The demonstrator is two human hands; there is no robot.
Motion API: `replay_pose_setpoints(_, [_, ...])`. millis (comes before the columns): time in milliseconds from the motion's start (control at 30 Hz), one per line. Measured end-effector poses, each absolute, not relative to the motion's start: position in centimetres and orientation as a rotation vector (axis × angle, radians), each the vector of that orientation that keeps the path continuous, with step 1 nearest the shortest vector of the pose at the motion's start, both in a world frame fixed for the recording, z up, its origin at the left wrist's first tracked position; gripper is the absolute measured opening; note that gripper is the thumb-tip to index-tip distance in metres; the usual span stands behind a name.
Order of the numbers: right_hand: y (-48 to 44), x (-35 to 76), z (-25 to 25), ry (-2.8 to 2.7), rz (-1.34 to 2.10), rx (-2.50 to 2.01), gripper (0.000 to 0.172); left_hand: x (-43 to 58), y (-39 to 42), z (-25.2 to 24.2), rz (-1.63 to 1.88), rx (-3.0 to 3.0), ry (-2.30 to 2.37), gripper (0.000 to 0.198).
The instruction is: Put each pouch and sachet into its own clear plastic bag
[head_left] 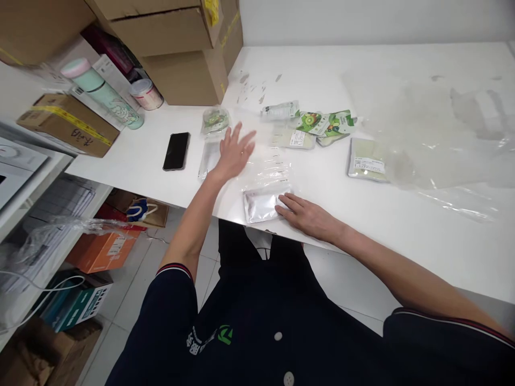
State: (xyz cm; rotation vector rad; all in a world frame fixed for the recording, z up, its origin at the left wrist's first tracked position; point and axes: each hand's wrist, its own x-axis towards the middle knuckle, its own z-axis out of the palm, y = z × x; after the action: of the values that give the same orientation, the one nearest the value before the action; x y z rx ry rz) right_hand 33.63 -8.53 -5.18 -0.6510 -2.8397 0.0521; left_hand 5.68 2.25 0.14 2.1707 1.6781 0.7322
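Fingers of my right hand (308, 217) lie flat on the right end of a silvery foil pouch (261, 205) near the table's front edge. My left hand (234, 153) has its fingers spread over the table and holds nothing. Under and beside it lie clear plastic pieces (265, 166) with small dark marks. A clear packet (209, 158) is at its left, partly covered by the wrist. Beyond the left hand sits a small bag with green fruit print (216, 120). A pale tube (280, 110) and green fruit-printed packets (325, 123) lie further back.
A black phone (176, 151) lies left of my arm. Cardboard boxes (193, 78), a mint bottle (107, 96) and a tin (147, 95) stand at the back left. A pale labelled pouch (367, 161) and a large clear plastic bag (438, 145) lie to the right.
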Motion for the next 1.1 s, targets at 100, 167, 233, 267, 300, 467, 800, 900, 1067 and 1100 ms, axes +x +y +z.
replay_pose_setpoints(100, [-8.5, 33.4, -4.7, -2.844, 0.068, -0.665, 0.037, 4.2, 2.2, 2.0, 1.127, 2.136, 1.546, 0.062])
replay_pose_setpoints(167, [-8.4, 33.4, -4.4, -2.842, 0.099, -0.666, 0.037, 3.6, -0.7, 3.0, 1.016, 2.256, 1.381, 0.058])
replay_pose_setpoints(233, [-8.1, 33.4, -4.2, -2.834, 0.131, -0.671, 0.036, 3.3, -5.0, 3.2, 0.541, 2.318, 1.158, 0.060])
replay_pose_setpoints(267, [-8.0, 33.4, -4.2, -2.831, 0.147, -0.673, 0.036, 3.3, -7.2, 2.8, 0.326, 2.306, 1.093, 0.068])
replay_pose_setpoints(300, [-7.8, 33.4, -4.1, -2.830, 0.164, -0.672, 0.036, 3.3, -9.2, 2.1, 0.210, 2.297, 1.071, 0.079])
replay_pose_setpoints(467, [-7.0, 33.2, -3.3, -2.827, 0.280, -0.652, 0.032, 3.5, -13.5, -4.2, 0.443, 2.404, 1.275, 0.075])
replay_pose_setpoints(800, [-3.6, 34.5, 0.0, -2.097, 1.220, -0.992, 0.060, 5.7, -9.5, -5.2, 1.170, 1.826, 1.552, 0.036])
replay_pose_setpoints(900, [-2.1, 33.1, -1.5, -1.824, 1.319, -1.091, 0.053, 6.2, -8.3, -4.7, 1.140, 1.602, 1.693, 0.046])
replay_pose_setpoints(1067, [0.3, 29.7, -3.7, -1.661, 1.284, -1.257, 0.036, 6.6, -7.6, -4.6, 1.027, 1.422, 1.889, 0.032])
replay_pose_setpoints(1100, [0.8, 29.3, -4.0, -1.669, 1.292, -1.291, 0.035, 6.6, -7.7, -4.5, 1.018, 1.425, 1.911, 0.045])
